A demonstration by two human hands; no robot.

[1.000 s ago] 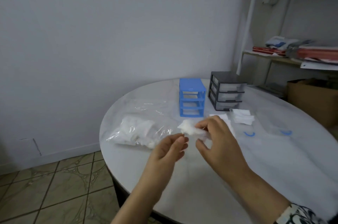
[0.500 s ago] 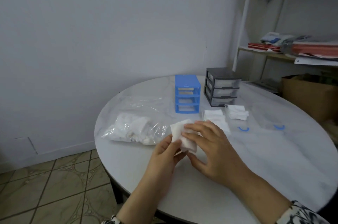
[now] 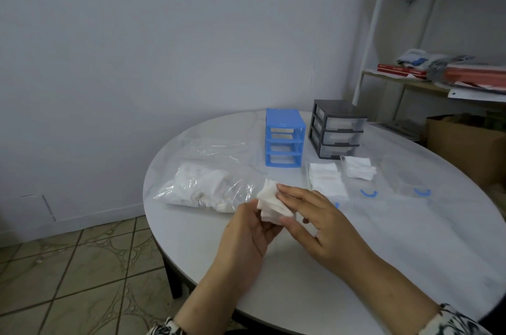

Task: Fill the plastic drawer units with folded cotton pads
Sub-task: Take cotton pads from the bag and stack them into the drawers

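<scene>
Both hands hold one white cotton pad (image 3: 271,204) above the near left part of the round white table (image 3: 383,252). My left hand (image 3: 246,239) grips it from below, my right hand (image 3: 315,221) pinches its right side. A blue drawer unit (image 3: 284,141) with empty slots and a black drawer unit (image 3: 336,128) with three clear drawers stand at the back. Two stacks of folded pads (image 3: 325,180) (image 3: 358,167) lie in front of the black unit. A clear plastic bag of pads (image 3: 205,189) lies left of my hands.
Clear drawers with blue handles (image 3: 368,192) (image 3: 421,191) lie flat on the table to the right. A shelf with books and papers (image 3: 438,74) and a cardboard box (image 3: 465,146) stand at the right. The tiled floor (image 3: 68,280) lies below the table's left edge.
The pad was a bunched wad between my fingertips; now it is flattened and folded between both hands. The camera has tilted down and shifted slightly.
</scene>
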